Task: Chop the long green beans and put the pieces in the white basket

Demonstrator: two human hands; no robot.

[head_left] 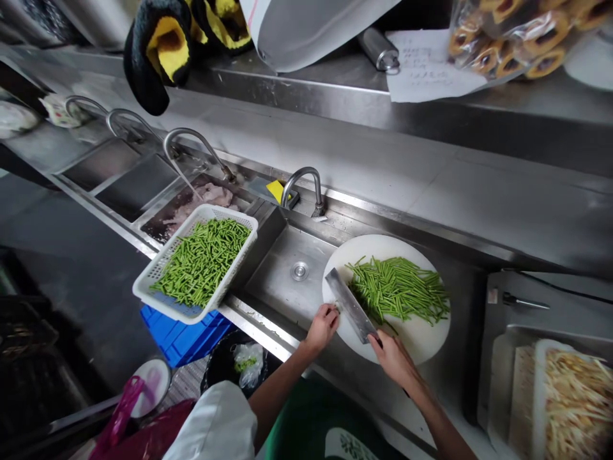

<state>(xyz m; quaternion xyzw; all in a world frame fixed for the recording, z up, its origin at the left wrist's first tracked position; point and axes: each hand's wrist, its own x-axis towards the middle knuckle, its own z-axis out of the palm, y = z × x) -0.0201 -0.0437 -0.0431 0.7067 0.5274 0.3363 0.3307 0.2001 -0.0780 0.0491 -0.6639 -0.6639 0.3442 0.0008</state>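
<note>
My right hand (pixel 390 354) is wrapped round the handle of a broad cleaver (pixel 353 308). The blade lies over the round white cutting board (pixel 421 342), along the left side of a heap of cut green beans (pixel 400 287). My left hand (pixel 324 326) is at the board's left edge, a little left of the blade. Its fingers are curled together, and whatever they hold is too small to make out. More cut green beans fill a white plastic basket (pixel 149 271) resting on the sink edge to the left.
A steel sink basin (pixel 272 271) with a curved tap (pixel 306 172) adjoins the board. Pale meat (pixel 211 195) lies in another basin under running water. Below stand a blue crate (pixel 184 332) and a black bin (pixel 215 364). At right is a tub of pale strips (pixel 577 396). A steel shelf (pixel 306 86) overhangs.
</note>
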